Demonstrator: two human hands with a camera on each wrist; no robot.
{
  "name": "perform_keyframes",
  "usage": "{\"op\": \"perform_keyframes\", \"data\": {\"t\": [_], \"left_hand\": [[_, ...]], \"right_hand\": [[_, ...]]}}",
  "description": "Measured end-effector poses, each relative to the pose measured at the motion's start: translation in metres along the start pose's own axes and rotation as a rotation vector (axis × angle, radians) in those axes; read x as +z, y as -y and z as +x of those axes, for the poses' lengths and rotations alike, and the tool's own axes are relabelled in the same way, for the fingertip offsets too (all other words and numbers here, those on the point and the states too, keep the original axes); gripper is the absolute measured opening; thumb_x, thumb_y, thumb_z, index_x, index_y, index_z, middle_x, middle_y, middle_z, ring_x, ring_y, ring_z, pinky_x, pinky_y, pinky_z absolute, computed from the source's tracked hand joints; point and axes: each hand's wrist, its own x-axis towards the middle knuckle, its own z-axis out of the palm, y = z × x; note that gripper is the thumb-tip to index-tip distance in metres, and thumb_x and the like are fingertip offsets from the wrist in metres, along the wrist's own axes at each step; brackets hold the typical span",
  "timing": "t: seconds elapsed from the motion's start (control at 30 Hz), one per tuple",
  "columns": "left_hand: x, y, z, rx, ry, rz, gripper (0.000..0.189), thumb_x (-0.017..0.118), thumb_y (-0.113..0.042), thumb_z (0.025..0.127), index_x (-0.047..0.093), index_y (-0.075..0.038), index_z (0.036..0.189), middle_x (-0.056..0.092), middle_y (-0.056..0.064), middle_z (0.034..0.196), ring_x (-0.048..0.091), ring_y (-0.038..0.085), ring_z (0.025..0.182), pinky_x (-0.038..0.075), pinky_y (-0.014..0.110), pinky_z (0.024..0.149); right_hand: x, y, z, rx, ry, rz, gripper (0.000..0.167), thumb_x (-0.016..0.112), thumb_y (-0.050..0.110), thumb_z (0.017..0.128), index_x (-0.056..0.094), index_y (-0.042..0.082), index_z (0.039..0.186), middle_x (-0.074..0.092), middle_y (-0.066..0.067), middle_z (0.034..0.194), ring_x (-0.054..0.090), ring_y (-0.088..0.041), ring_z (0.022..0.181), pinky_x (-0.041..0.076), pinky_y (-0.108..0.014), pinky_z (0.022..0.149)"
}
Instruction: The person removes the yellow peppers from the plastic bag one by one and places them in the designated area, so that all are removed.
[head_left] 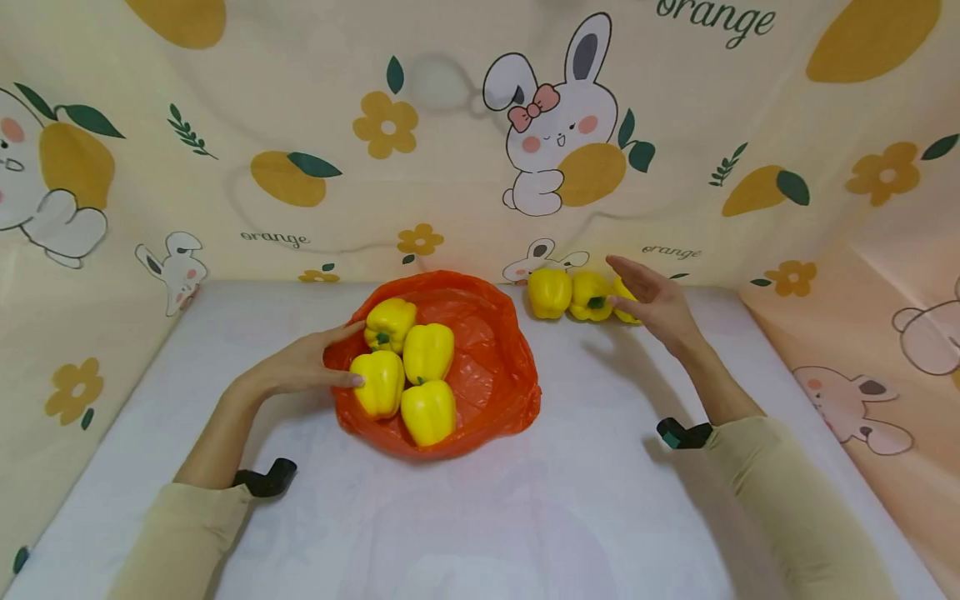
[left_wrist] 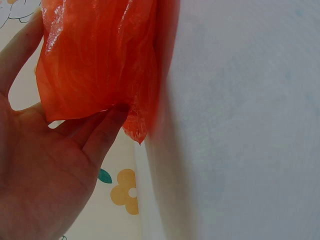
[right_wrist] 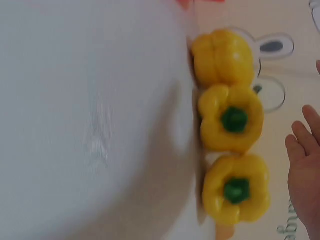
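A red plastic bag (head_left: 480, 325) stands open-mouthed on the table with several yellow bell peppers (head_left: 428, 353) inside, grouped on its left. My left hand (head_left: 303, 362) grips the bag's left rim, its thumb tip beside the lower-left pepper. From the left wrist, fingers (left_wrist: 107, 127) curl against the crinkled red side. At the back right, three yellow bell peppers stand in a row: the left one (head_left: 550, 293), the middle one (head_left: 591, 296) with its green stem forward, and the right one (right_wrist: 236, 189). My right hand (head_left: 656, 304) hovers by the right pepper with extended fingers, partly covering it in the head view.
A white-covered table (head_left: 480, 525) reaches back to a cream cloth backdrop (head_left: 450, 192) printed with rabbits, flowers and oranges. More printed cloth (head_left: 862, 350) hangs along the right side. Black wrist mounts (head_left: 270, 477) jut from both sleeves over the table.
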Motion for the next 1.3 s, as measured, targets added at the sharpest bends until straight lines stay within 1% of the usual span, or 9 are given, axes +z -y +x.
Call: {"op": "perform_keyframes", "data": {"t": [0.2, 0.5, 0.63, 0.73, 0.87, 0.97, 1.1, 1.17, 1.3], "left_hand": [[0.000, 0.001, -0.003, 0.003, -0.009, 0.014, 0.098, 0.075, -0.052, 0.083, 0.023, -0.018, 0.159, 0.028, 0.020, 0.159, 0.026, 0.043, 0.144, 0.026, 0.066, 0.112], [0.000, 0.003, -0.005, 0.002, -0.008, 0.024, 0.100, 0.076, -0.053, 0.081, 0.023, -0.022, 0.159, 0.028, 0.019, 0.160, 0.026, 0.043, 0.144, 0.029, 0.068, 0.109], [0.000, 0.002, -0.004, 0.009, -0.005, 0.019, 0.100, 0.077, -0.052, 0.081, 0.023, -0.022, 0.159, 0.027, 0.019, 0.160, 0.024, 0.043, 0.145, 0.027, 0.068, 0.110], [0.001, 0.002, -0.005, -0.004, -0.002, 0.013, 0.100, 0.077, -0.052, 0.080, 0.023, -0.023, 0.160, 0.027, 0.019, 0.160, 0.024, 0.043, 0.145, 0.028, 0.068, 0.109], [0.002, 0.001, -0.008, -0.028, 0.001, 0.000, 0.101, 0.077, -0.052, 0.080, 0.023, -0.024, 0.160, 0.027, 0.019, 0.160, 0.025, 0.044, 0.144, 0.030, 0.069, 0.107], [0.002, 0.002, -0.009, -0.025, 0.000, -0.012, 0.101, 0.078, -0.051, 0.080, 0.023, -0.023, 0.160, 0.029, 0.020, 0.159, 0.026, 0.044, 0.144, 0.032, 0.068, 0.107], [0.003, 0.004, -0.009, -0.005, -0.004, -0.021, 0.101, 0.079, -0.049, 0.080, 0.024, -0.019, 0.159, 0.030, 0.020, 0.159, 0.028, 0.043, 0.143, 0.032, 0.066, 0.108], [0.003, 0.006, -0.009, 0.000, -0.008, -0.022, 0.100, 0.079, -0.048, 0.080, 0.025, -0.019, 0.159, 0.030, 0.019, 0.159, 0.028, 0.043, 0.143, 0.032, 0.066, 0.109], [0.004, 0.006, -0.009, 0.004, -0.012, -0.016, 0.100, 0.079, -0.047, 0.080, 0.025, -0.017, 0.159, 0.029, 0.019, 0.160, 0.027, 0.042, 0.144, 0.030, 0.066, 0.110]], "right_hand": [[0.022, 0.016, -0.003, -0.035, 0.044, 0.026, 0.058, 0.068, 0.004, 0.093, 0.049, 0.010, 0.147, 0.047, -0.009, 0.151, 0.039, -0.022, 0.142, 0.031, -0.033, 0.116], [0.051, 0.025, -0.005, -0.010, 0.108, 0.041, 0.060, 0.071, 0.007, 0.091, 0.049, 0.010, 0.147, 0.048, -0.011, 0.150, 0.041, -0.024, 0.140, 0.030, -0.043, 0.117], [0.063, 0.027, -0.006, -0.017, 0.134, 0.051, 0.058, 0.070, 0.006, 0.091, 0.050, 0.009, 0.145, 0.049, -0.014, 0.148, 0.043, -0.025, 0.139, 0.031, -0.048, 0.115], [0.073, 0.029, -0.006, -0.042, 0.165, 0.060, 0.058, 0.070, 0.002, 0.091, 0.050, 0.006, 0.145, 0.049, -0.016, 0.148, 0.044, -0.027, 0.139, 0.031, -0.051, 0.115], [0.088, 0.037, -0.008, -0.066, 0.210, 0.061, 0.057, 0.069, -0.002, 0.090, 0.049, -0.001, 0.144, 0.049, -0.019, 0.147, 0.044, -0.033, 0.138, 0.037, -0.045, 0.113], [0.099, 0.046, -0.010, -0.083, 0.248, 0.075, 0.056, 0.068, -0.003, 0.090, 0.047, -0.006, 0.142, 0.047, -0.023, 0.147, 0.044, -0.038, 0.137, 0.040, -0.040, 0.110], [0.111, 0.043, -0.008, -0.087, 0.286, 0.099, 0.056, 0.068, -0.005, 0.090, 0.047, -0.006, 0.143, 0.047, -0.024, 0.146, 0.043, -0.038, 0.137, 0.038, -0.048, 0.111], [0.118, 0.037, -0.006, -0.087, 0.298, 0.103, 0.056, 0.069, -0.004, 0.090, 0.048, -0.004, 0.142, 0.050, -0.021, 0.145, 0.044, -0.038, 0.137, 0.036, -0.054, 0.111], [0.130, 0.033, -0.004, -0.093, 0.324, 0.104, 0.054, 0.071, 0.002, 0.090, 0.051, -0.002, 0.140, 0.055, -0.011, 0.142, 0.048, -0.032, 0.135, 0.037, -0.060, 0.108]]}}
